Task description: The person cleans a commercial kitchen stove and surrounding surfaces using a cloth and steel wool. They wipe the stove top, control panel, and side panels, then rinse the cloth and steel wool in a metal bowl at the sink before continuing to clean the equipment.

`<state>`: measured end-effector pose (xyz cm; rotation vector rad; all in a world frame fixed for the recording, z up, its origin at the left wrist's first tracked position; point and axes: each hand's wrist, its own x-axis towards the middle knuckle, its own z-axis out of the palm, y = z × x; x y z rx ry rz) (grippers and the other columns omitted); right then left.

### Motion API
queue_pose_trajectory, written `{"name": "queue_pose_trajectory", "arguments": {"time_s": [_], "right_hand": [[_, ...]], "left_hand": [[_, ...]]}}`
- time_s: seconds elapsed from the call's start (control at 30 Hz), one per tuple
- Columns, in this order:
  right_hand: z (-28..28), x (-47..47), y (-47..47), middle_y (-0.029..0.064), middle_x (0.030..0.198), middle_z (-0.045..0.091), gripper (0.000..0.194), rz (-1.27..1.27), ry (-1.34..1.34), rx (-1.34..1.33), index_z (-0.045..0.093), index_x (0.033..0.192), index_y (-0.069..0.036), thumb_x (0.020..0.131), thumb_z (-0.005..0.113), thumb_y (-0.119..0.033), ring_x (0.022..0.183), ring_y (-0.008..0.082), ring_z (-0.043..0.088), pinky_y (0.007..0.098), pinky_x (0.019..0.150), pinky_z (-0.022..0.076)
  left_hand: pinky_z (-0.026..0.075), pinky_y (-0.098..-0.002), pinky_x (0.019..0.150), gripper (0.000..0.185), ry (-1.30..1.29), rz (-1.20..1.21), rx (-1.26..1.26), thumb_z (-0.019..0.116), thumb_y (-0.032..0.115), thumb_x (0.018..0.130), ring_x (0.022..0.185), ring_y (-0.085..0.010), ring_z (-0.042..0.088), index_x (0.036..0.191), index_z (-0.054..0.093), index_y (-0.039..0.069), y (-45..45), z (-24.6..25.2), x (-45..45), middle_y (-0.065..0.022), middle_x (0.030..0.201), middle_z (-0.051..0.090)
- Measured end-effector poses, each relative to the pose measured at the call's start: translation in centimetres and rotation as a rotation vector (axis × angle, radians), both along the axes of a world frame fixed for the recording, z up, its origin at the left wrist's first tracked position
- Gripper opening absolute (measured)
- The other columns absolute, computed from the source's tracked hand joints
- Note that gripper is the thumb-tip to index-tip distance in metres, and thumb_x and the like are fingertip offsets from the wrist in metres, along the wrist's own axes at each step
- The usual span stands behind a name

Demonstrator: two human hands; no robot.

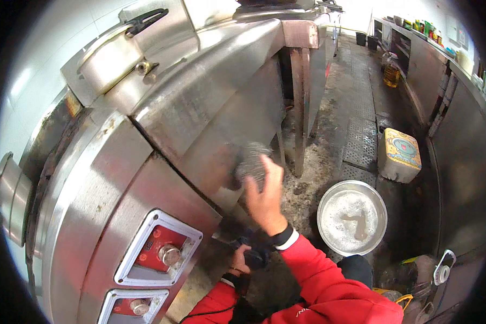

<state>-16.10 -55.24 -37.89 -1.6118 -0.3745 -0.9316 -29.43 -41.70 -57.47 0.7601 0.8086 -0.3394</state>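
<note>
My right hand (266, 198) grips a wire scouring pad (254, 164) against the stainless steel side panel (222, 121) of a kitchen unit. The pad is blurred, and its dark reflection shows in the metal. Lower down, my left hand (240, 260) has its fingers curled at a dark object (254, 258) near the floor; what that is and whether I hold it are unclear. To the right of my right arm, a round metal basin (326, 239) of foamy, cloudy water stands on the floor.
Control knobs (170, 255) in framed red recesses project at lower left. A lidded metal pot (109, 60) sits on the upper left. A printed stool (400, 156) stands beyond the basin. An oil jug (391, 75) is on the floor, alongside steel cabinets (461, 133).
</note>
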Motion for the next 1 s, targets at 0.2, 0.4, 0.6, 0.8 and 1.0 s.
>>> {"name": "queue_pose_trajectory", "arguments": {"time_s": [0.2, 0.4, 0.6, 0.8, 1.0], "right_hand": [[8.0, 8.3, -0.6, 0.0250, 0.126, 0.050, 0.054, -0.114, -0.297, -0.101, 0.051, 0.132, 0.001, 0.079, 0.059, 0.004, 0.118, 0.0433, 0.046, 0.0496, 0.104, 0.0360], [11.5, 12.2, -1.4, 0.0231, 0.126, 0.052, 0.047, -0.136, -0.301, -0.026, 0.057, 0.127, -0.004, 0.081, 0.058, 0.002, 0.120, 0.0426, 0.046, 0.0521, 0.100, 0.0358], [4.1, 0.4, -0.3, 0.0154, 0.121, 0.058, 0.035, 0.490, -0.517, -0.198, 0.067, 0.100, -0.011, 0.070, 0.063, 0.006, 0.111, 0.0337, 0.055, 0.0443, 0.094, 0.0413], [11.1, 7.6, -6.4, 0.0156, 0.113, 0.057, 0.042, 0.317, -0.318, 0.148, 0.065, 0.115, -0.006, 0.074, 0.066, 0.005, 0.110, 0.0351, 0.054, 0.0437, 0.097, 0.0434], [20.1, 2.7, -1.4, 0.0166, 0.108, 0.053, 0.046, 0.387, -0.401, 0.213, 0.065, 0.115, -0.007, 0.070, 0.067, 0.000, 0.100, 0.0343, 0.054, 0.0442, 0.091, 0.0458]], "left_hand": [[0.058, -0.0403, 0.067, 0.018, -0.056, -0.001, -0.212, 0.063, 0.020, 0.079, 0.070, -0.0272, 0.068, 0.089, 0.067, 0.005, -0.4, 0.8, 0.4, -0.0082, 0.080, 0.069], [0.057, -0.0394, 0.077, 0.027, -0.066, -0.021, -0.091, 0.066, 0.023, 0.078, 0.080, -0.0250, 0.068, 0.098, 0.065, 0.005, -0.8, -2.5, 0.3, -0.0101, 0.089, 0.069], [0.056, -0.0424, 0.083, 0.033, 0.005, -0.005, -0.069, 0.065, 0.021, 0.079, 0.086, -0.0291, 0.069, 0.107, 0.065, 0.004, -2.1, 0.4, -2.5, -0.0124, 0.095, 0.071], [0.057, -0.0393, 0.076, 0.024, 0.100, 0.257, -0.001, 0.064, 0.023, 0.083, 0.081, -0.0241, 0.068, 0.097, 0.066, 0.004, -5.0, 6.9, -8.8, -0.0096, 0.090, 0.071], [0.055, -0.0389, 0.079, 0.027, -0.080, 0.255, 0.163, 0.063, 0.024, 0.086, 0.082, -0.0240, 0.068, 0.102, 0.066, 0.003, -1.3, 3.6, -15.1, -0.0102, 0.092, 0.071]]}}
